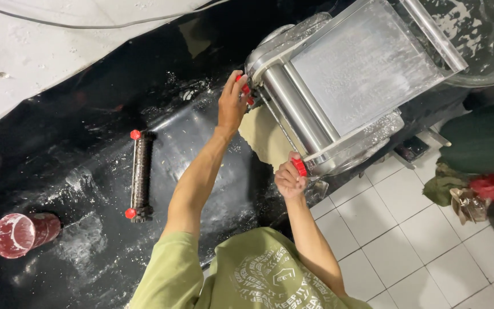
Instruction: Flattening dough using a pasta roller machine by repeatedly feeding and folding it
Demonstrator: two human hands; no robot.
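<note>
- My left hand (232,103) has its grip closed round the red knob (244,87) at the far end of the steel dough roller machine (338,80).
- My right hand (288,180) pinches the red knob (299,166) at the machine's near end.
- A pale dough sheet (264,137) hangs out below the machine's rollers, between my hands.
- A ridged cutter roller (140,175) with red ends lies on the black bench (86,131), well left of the machine; a red scoop (20,233) sits farther left.

both arms reach forward, left hand (232,103) and right hand (290,178) with fingers curled shut.
</note>
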